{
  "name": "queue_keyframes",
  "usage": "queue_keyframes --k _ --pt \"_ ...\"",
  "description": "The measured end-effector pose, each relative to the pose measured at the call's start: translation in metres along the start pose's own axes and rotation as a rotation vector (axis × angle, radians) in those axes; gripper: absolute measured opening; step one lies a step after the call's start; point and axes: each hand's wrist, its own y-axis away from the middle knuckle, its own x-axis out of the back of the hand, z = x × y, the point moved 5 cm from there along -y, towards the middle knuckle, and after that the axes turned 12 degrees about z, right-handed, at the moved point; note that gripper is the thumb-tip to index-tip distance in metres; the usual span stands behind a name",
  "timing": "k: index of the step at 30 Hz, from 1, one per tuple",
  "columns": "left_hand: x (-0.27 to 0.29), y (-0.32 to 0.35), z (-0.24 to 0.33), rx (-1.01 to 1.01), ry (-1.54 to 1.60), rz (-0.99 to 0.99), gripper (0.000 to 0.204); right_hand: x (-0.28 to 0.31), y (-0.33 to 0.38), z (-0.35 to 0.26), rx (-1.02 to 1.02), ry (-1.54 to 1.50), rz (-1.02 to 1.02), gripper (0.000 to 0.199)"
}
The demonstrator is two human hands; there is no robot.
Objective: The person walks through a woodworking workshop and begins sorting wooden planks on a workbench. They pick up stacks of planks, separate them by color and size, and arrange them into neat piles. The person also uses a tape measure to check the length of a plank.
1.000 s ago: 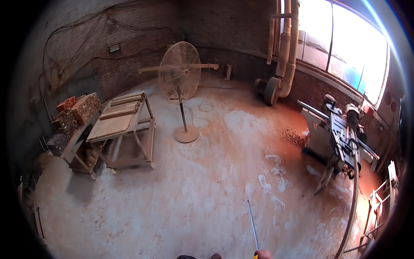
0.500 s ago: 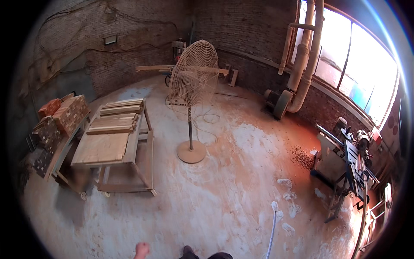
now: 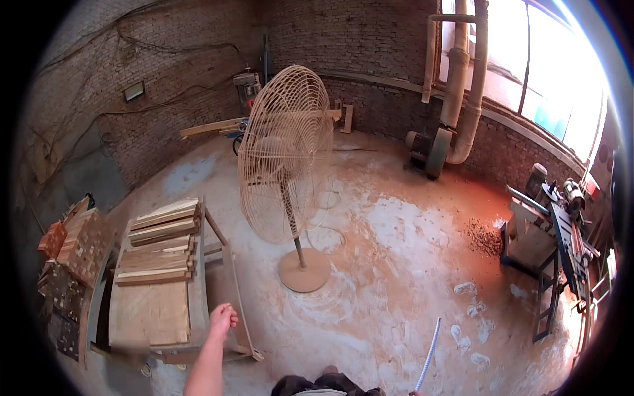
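My left hand (image 3: 223,317) reaches forward on a bare forearm, its fingers curled into a loose fist with nothing visible in them. Beside it on the left is a wooden work table (image 3: 197,310) carrying stacked boards (image 3: 165,224) and a flat panel (image 3: 150,313). Only a sliver of my right hand (image 3: 415,394) shows at the lower edge. It is closed at the lower end of a thin white-and-blue strip (image 3: 430,353), which points up and forward; its exact kind is unclear. Ahead stands a large dusty pedestal fan (image 3: 284,155), apart from both hands.
Stacked wood blocks (image 3: 82,244) stand at the far left. On the right is a machine bench (image 3: 531,237), with a heap of chips (image 3: 484,237) by it. A blower (image 3: 436,153) with thick pipes (image 3: 457,79) stands near the window. A cable (image 3: 340,234) lies behind the fan.
I have come closer to the fan and table. My left hand has swung up and forward from the lower edge. A bit of my right hand now shows with the strip.
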Motion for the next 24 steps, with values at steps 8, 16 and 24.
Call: queue_keyframes --k 8,16,24 --pt "-0.141 -0.234 0.12 -0.261 -0.143 -0.182 0.026 -0.084 -0.021 -0.049 -0.057 -0.247 0.058 0.029" --pt "-0.35 -0.465 0.15 -0.309 -0.203 -0.4 0.027 -0.253 0.06 0.01 0.017 -0.675 0.568 0.019" --pt "-0.469 -0.524 0.134 -0.268 -0.302 -0.502 0.026 -0.404 0.14 -0.008 0.149 -0.772 0.819 0.014"
